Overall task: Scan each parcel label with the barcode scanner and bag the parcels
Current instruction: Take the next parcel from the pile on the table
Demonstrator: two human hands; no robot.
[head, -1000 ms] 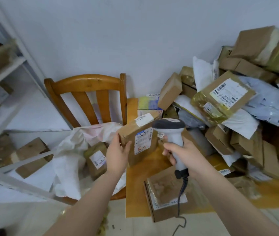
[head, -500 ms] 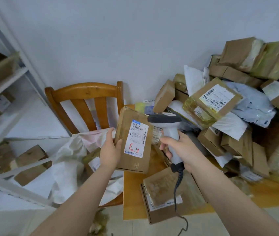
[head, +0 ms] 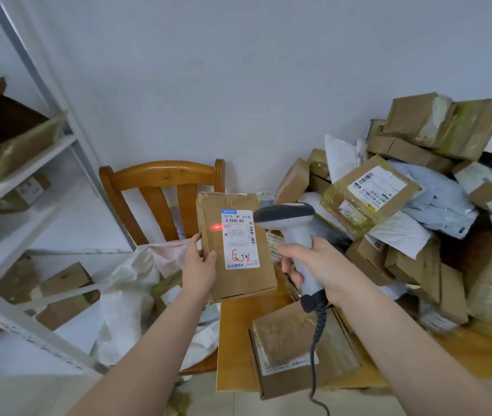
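My left hand (head: pixel 199 267) grips the left edge of a flat brown cardboard parcel (head: pixel 244 283), held upright with its white label (head: pixel 240 239) facing me. A red scanner dot glows on the cardboard just left of the label's barcode. My right hand (head: pixel 318 267) grips the handle of a grey barcode scanner (head: pixel 291 223), its dark head pointing left at the parcel from close by. The scanner's cable hangs down past the table edge. A white bag (head: pixel 130 295) lies crumpled on the chair seat, with parcels partly showing inside.
A wooden chair (head: pixel 163 181) stands behind the bag. A wooden table (head: pixel 234 340) carries a taped box (head: pixel 295 346) near its front and a tall heap of parcels (head: pixel 418 223) on the right. A white metal shelf (head: pixel 25 172) with boxes stands at left.
My left hand has raised the parcel and turned it upright so the label faces me. The scanner stays beside it, and a red dot now shows on the parcel.
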